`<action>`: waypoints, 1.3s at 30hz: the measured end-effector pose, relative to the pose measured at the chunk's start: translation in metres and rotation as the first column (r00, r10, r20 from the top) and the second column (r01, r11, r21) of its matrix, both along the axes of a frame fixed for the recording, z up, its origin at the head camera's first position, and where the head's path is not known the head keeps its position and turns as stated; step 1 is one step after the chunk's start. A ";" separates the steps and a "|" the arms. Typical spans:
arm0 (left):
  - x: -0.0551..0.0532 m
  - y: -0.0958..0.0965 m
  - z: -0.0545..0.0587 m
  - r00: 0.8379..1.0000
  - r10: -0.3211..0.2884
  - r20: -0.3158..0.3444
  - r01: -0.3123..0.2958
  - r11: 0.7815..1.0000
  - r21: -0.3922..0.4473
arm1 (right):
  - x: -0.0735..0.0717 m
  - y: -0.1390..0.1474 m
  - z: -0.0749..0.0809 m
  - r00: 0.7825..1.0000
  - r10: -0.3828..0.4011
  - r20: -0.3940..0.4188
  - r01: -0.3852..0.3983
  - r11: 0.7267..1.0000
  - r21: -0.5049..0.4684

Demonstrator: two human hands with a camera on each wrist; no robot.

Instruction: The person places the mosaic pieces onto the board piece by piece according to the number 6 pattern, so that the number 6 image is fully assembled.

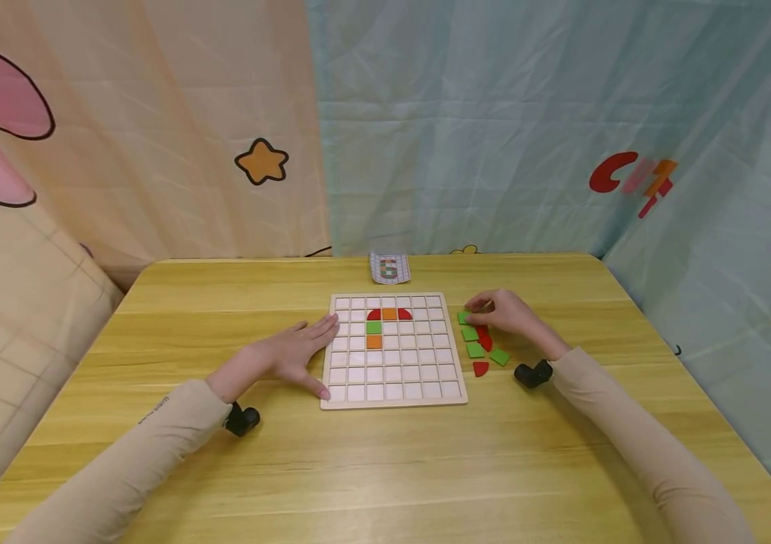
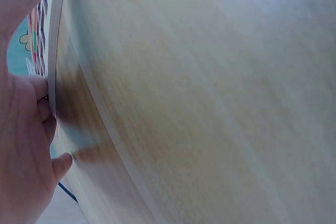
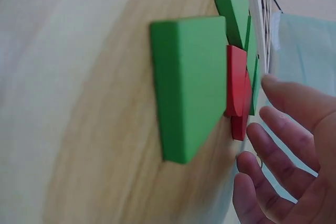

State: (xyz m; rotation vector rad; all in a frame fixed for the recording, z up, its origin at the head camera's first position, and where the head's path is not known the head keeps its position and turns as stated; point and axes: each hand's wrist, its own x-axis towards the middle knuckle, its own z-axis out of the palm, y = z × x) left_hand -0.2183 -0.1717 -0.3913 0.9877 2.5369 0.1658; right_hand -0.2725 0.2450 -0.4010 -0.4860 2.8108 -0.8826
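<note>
A wooden grid board (image 1: 392,400) lies on the table. Its upper part carries two red quarter-round tiles (image 1: 405,314), two orange square tiles (image 1: 374,342) and a green square tile (image 1: 374,327). My left hand (image 1: 293,353) rests along the board's left edge, fingers spread and thumb at the lower corner. Beyond the right edge, my right hand (image 1: 504,312) is over the loose tiles, thumb and fingertips right at the farthest green square (image 1: 463,317). In the right wrist view, its fingers are loosely bent and apart from the thumb. Several green squares (image 1: 476,350) and red quarter-rounds (image 1: 481,369) lie there.
A small pattern card (image 1: 390,268) with a coloured figure on a grid lies behind the board, near the table's back edge. Printed curtains (image 1: 460,151) hang behind and beside the wooden table (image 1: 385,476). Each wrist wears a black camera (image 1: 533,373).
</note>
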 end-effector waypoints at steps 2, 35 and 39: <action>0.000 0.000 0.000 1.000 0.002 0.001 -0.002 1.000 0.001 | 0.000 0.000 0.001 1.000 0.004 0.014 -0.004 1.000 0.003; 0.000 0.001 0.002 1.000 0.001 -0.006 -0.002 1.000 -0.018 | 0.006 -0.020 0.012 1.000 0.007 -0.018 -0.006 0.999 0.047; -0.001 0.002 0.002 1.000 0.005 -0.006 -0.005 1.000 -0.020 | 0.013 -0.028 0.018 1.000 -0.008 -0.015 0.008 0.999 0.038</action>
